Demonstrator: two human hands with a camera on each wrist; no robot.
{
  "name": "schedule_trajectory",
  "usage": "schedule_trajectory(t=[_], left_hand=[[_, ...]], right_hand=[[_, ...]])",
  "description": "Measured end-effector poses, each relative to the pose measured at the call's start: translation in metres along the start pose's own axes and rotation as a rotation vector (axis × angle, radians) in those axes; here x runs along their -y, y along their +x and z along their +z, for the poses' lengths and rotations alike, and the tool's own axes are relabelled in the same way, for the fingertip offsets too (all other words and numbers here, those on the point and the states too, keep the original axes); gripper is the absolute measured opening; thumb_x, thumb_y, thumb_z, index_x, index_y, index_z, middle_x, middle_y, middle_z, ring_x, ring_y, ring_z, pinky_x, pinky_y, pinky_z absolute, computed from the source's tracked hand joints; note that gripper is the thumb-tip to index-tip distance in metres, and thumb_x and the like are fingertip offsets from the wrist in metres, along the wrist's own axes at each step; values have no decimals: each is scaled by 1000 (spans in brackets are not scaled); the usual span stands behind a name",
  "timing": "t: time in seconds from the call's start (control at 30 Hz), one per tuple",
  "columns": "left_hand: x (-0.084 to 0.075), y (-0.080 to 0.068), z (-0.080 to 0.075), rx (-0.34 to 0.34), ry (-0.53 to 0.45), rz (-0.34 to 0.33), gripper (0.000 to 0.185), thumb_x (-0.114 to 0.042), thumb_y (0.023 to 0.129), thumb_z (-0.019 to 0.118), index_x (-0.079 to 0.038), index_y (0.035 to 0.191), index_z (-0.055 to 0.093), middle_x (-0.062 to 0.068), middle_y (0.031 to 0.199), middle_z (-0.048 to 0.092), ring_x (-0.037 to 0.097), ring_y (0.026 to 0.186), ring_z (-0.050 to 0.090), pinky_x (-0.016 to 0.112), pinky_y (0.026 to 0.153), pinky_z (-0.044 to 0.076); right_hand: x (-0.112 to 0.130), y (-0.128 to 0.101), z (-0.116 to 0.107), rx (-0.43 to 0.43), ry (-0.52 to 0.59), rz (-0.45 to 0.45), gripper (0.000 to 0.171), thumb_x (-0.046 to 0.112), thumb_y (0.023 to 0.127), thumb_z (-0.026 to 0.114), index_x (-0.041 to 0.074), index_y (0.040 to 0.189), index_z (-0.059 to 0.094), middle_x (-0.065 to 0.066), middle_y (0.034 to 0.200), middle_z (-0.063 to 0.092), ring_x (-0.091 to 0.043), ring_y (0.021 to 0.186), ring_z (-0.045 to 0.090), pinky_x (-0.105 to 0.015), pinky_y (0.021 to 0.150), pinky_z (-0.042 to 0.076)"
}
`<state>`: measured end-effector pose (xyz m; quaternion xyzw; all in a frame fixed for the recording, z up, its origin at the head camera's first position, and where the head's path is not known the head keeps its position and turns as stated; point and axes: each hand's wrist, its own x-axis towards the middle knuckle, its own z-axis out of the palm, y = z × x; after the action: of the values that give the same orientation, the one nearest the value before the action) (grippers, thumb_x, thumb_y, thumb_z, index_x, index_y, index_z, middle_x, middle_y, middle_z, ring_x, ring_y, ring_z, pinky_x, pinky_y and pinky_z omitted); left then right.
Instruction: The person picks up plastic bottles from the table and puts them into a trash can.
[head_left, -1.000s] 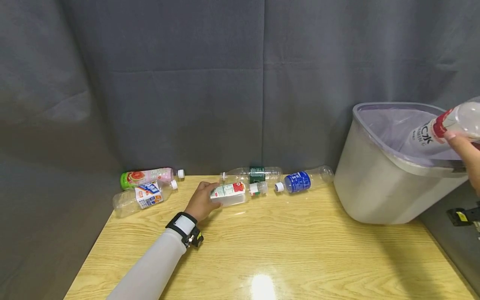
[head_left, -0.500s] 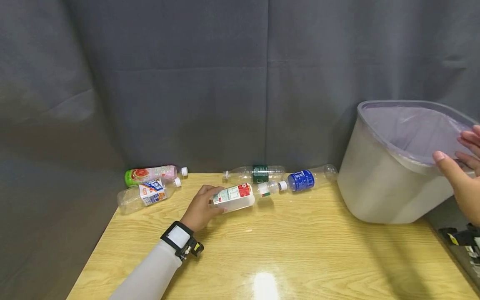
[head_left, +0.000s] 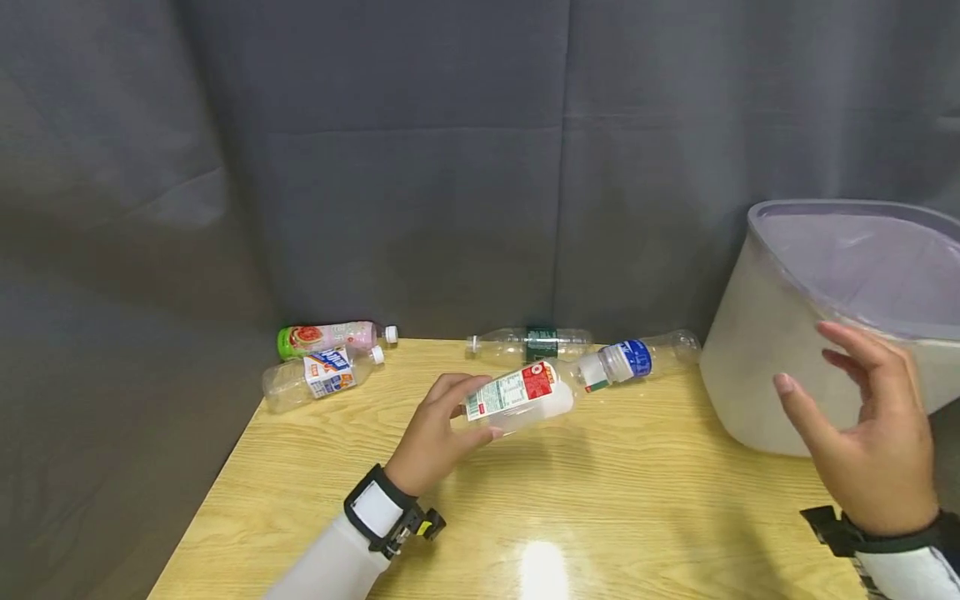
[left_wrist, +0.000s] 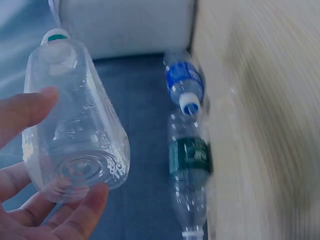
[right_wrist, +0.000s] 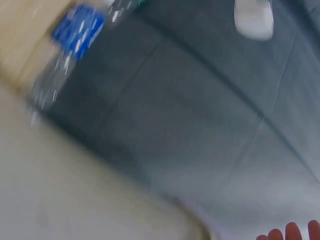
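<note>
My left hand [head_left: 438, 433] grips a clear plastic bottle [head_left: 525, 396] with a white and red label, lifted just above the wooden table [head_left: 600, 500]. In the left wrist view the same bottle [left_wrist: 75, 135] shows its base, with my fingers [left_wrist: 30, 107] curled round it. My right hand [head_left: 862, 433] hovers with fingers spread and nothing in it, in front of the grey bin [head_left: 757, 367] lined with a pale purple bag. Behind lie a blue-labelled bottle [head_left: 637, 357] and a green-labelled bottle [head_left: 536, 343].
At the table's back left lie a pink and green bottle [head_left: 326, 337] and a clear bottle [head_left: 318, 377] with a blue and orange label. A dark grey curtain [head_left: 450, 167] hangs behind the table. The bin stands at the table's right edge.
My right hand let go of a bottle into the bin, then drew back toward me, empty. My left hand lifted the white-and-red bottle off the table and carried it rightward.
</note>
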<state>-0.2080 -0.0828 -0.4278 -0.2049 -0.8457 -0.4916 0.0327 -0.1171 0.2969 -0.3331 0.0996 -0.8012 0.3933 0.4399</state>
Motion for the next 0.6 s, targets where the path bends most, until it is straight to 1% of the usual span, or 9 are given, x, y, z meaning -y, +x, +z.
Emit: schedule_trajectory(t=[0.13,0.23,0.33,0.4,0.47,0.53,0.6], left_hand=[[-13,-7,8,2,-44,3,64,-27,79,84,-23,137,56,-6,132,50,11,113,56,39,99,53],[-20,-12,15,16,-81,4,66,-33,80,83,-24,139,54,-7,132,49,9,112,55,36,96,53],[-25,-16,22,38,-94,28,68,-37,80,81,-23,140,53,-6,133,49,9,112,54,31,95,54],[-27,-19,26,45,-92,47,68,-38,81,81,-23,140,52,-6,133,49,9,112,55,29,94,54],[-29,-21,28,49,-106,61,67,-38,81,80,-23,140,53,-5,133,49,10,113,55,27,94,54],[-32,-24,30,55,-130,67,65,-37,82,80,-24,140,53,-4,133,50,11,113,56,26,94,55],[-34,-27,31,67,-170,64,64,-36,82,80,-25,139,53,-3,133,50,12,114,56,23,94,55]], right_hand=[[0,-21,24,111,56,12,71,-21,73,70,-5,138,48,14,138,45,-1,127,44,-8,104,38],[1,-36,45,194,98,40,76,-22,72,72,-2,140,47,13,137,47,-1,126,46,-7,101,39],[4,-49,63,278,152,111,72,-17,77,71,0,141,44,12,136,48,-1,124,48,-7,100,41],[7,-57,73,343,183,184,68,-11,82,70,2,142,42,11,136,47,1,125,48,-7,99,41],[11,-64,82,411,213,258,64,-3,87,70,4,143,39,7,137,46,4,124,48,-7,98,43],[14,-69,89,482,254,331,64,5,91,68,8,146,35,2,140,44,7,123,47,-7,97,44],[16,-74,95,552,344,411,67,9,95,65,14,150,29,-5,146,40,8,124,48,-9,96,47]])
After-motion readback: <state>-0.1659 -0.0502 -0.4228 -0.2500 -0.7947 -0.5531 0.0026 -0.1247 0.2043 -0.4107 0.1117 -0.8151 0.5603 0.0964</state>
